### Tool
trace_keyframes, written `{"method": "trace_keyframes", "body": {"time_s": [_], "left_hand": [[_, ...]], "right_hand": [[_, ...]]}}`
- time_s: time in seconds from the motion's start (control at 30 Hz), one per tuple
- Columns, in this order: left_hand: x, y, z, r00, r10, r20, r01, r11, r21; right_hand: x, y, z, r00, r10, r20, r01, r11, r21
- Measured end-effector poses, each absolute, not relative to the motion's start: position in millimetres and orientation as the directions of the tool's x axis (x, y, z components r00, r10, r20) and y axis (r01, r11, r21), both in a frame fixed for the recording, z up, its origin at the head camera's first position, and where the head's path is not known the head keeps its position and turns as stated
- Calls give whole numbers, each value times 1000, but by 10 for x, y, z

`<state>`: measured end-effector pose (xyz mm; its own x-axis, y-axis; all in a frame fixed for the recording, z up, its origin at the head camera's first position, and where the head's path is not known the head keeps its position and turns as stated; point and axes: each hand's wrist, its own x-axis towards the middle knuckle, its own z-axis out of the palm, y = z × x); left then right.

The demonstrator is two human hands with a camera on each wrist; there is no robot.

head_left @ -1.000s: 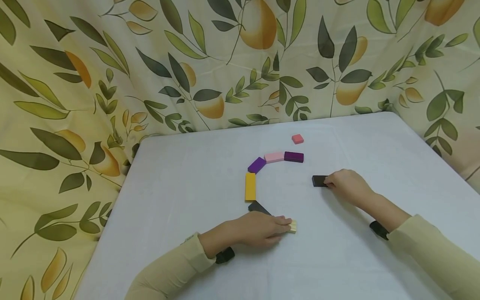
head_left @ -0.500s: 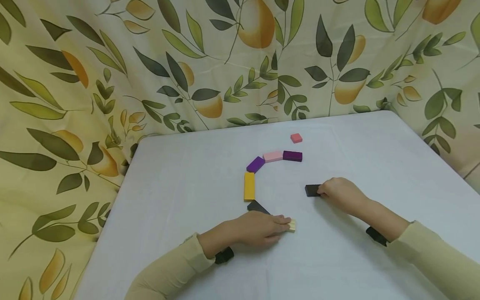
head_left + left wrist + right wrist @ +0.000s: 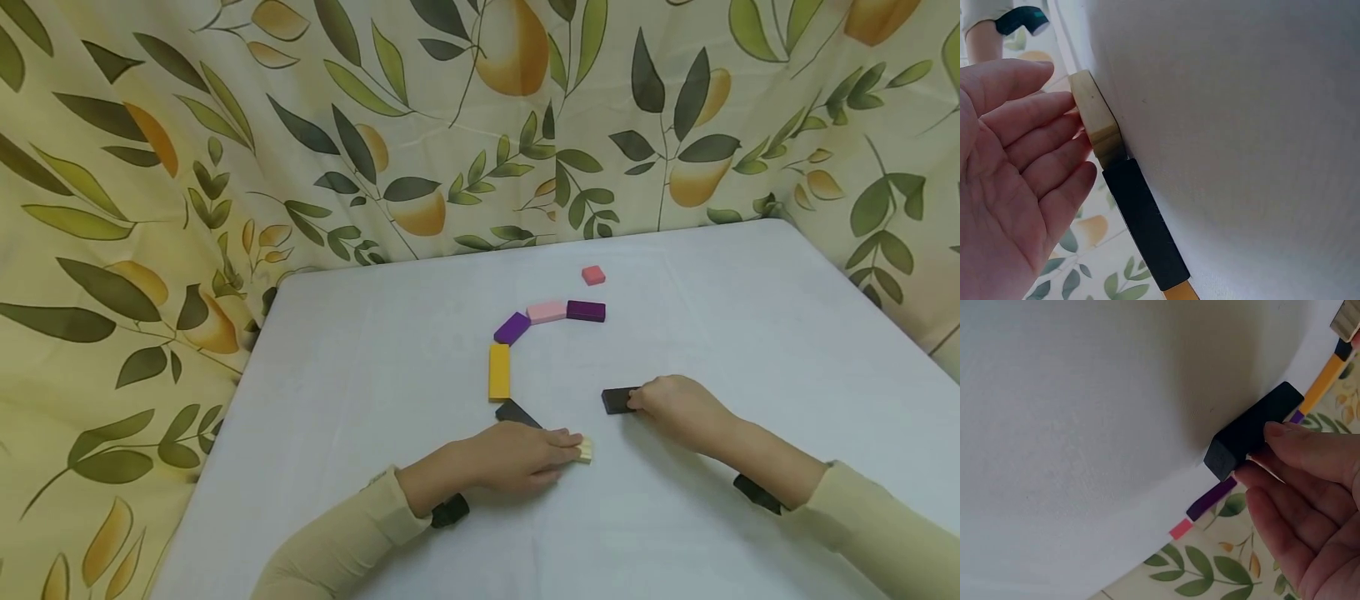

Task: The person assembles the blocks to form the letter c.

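Note:
In the head view, my right hand (image 3: 682, 410) pinches a black block (image 3: 617, 401) by its right end. The right wrist view shows that black block (image 3: 1254, 430) between thumb and fingertips, low over the table. My left hand (image 3: 517, 457) lies over a pale wooden block (image 3: 586, 451), mostly covering it. Its fingers are fairly straight in the left wrist view, their tips against the side of the wooden block (image 3: 1096, 109). A dark grey block (image 3: 517, 413) meets the wooden one end to end, and a yellow block (image 3: 498, 372) continues from it.
The row curves on through a purple block (image 3: 512, 328), a pink block (image 3: 547, 312) and a dark purple block (image 3: 586, 311). A small coral block (image 3: 593, 275) lies apart behind them. White cloth covers the table (image 3: 375, 350); a leaf-patterned curtain (image 3: 420, 125) hangs behind.
My right hand has brought the black block toward the front and a little left, closer to the wooden block. The left hand has stayed in place.

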<state>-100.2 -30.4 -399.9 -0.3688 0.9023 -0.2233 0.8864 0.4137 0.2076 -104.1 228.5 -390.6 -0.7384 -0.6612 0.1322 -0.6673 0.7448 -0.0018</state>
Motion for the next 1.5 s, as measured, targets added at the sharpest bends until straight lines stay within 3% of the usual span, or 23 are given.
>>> {"method": "trace_keyframes", "body": {"time_s": [0.63,1.5], "left_hand": [[-1015,-301,-4056,-354,913,-204,896,394,205],[-1031,-272,-4005,-364,904,-224,891,408,200]], "right_hand": [[-718,2124,-3926,-715,-687,125,-695,718,-30],[-595,2084,-3895,-679,-719,148,-731,681,-45]]}}
